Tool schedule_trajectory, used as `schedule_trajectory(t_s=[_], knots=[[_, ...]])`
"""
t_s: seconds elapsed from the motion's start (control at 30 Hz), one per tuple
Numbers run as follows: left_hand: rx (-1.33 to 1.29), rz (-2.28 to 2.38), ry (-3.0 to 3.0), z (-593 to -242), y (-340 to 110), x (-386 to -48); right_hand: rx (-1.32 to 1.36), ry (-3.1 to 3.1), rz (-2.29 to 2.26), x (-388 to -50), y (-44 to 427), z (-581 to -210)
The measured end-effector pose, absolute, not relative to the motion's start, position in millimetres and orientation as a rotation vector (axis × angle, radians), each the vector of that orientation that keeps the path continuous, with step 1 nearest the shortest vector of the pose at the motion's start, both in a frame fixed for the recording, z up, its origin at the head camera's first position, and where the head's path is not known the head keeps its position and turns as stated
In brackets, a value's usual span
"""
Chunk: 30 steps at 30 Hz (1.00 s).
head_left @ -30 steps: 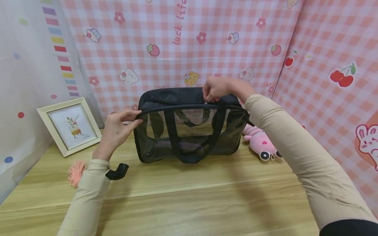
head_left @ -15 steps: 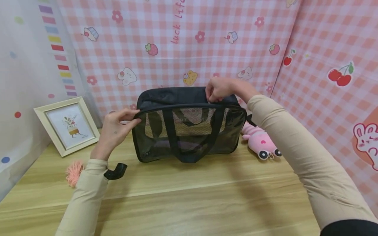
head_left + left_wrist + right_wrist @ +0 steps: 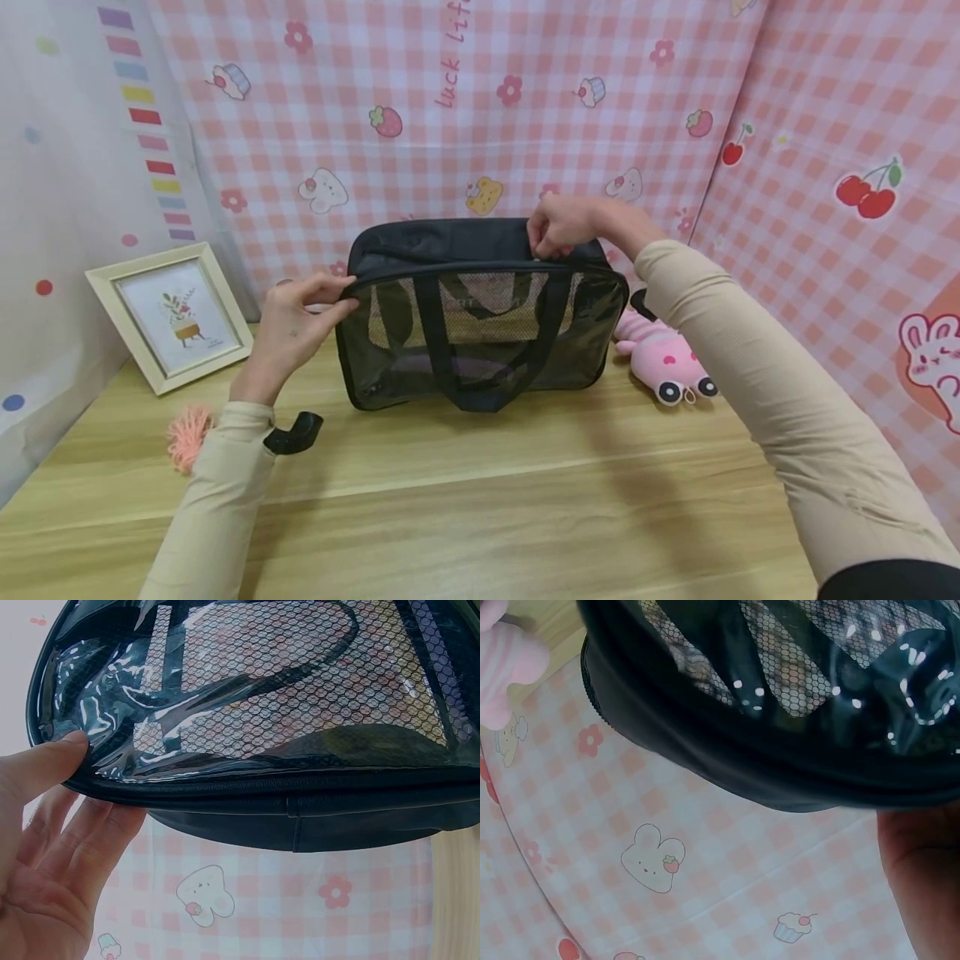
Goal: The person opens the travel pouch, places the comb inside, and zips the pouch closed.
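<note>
A black bag (image 3: 480, 333) with a clear front panel, mesh behind it and a looped strap handle stands upright on the table. At its upper left corner my left hand (image 3: 300, 321) pinches the edge. The left wrist view shows that thumb on the clear panel and the fingers of the left hand (image 3: 67, 847) behind the black rim. Over the top, right of the middle, my right hand (image 3: 558, 227) has curled fingers pinching at the seam, where a small light bit shows, perhaps a zipper pull. Only part of the right hand (image 3: 919, 862) shows in the right wrist view, its fingertips hidden.
A pink plush toy (image 3: 663, 362) with round black-and-white eyes lies right of the bag, partly behind the right sleeve. On the left stand a framed picture (image 3: 243, 342) and a peach yarn tassel (image 3: 189, 437). Patterned cloth (image 3: 480, 108) hangs close behind the bag.
My right hand has slid a little to the right along the top of the bag. The left hand keeps its hold on the corner. The bag has hardly moved.
</note>
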<state>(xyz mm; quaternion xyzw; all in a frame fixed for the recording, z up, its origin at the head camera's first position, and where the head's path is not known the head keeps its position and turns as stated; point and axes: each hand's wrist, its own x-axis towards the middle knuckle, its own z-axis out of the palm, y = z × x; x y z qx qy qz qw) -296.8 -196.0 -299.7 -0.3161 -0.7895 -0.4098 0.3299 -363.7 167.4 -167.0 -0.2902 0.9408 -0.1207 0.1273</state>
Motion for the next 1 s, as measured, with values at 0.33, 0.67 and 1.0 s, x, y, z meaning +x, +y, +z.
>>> schedule_trajectory(t_s=[0.33, 0.67, 1.0], knots=[[-0.824, -1.071, -2.07, -300.5, -196.7, -297.2, -0.831, 2.703, -0.357, -362.4, 169.3, -165.2], [-0.804, -1.065, -2.079, -298.9, -195.9, -296.6, -0.832, 2.715, -0.322, -365.0, 175.3, -166.4], [-0.814, -1.082, -2.076, -298.6, -196.3, -297.1, -0.851, 2.699, -0.335, -365.6, 179.9, -166.4]])
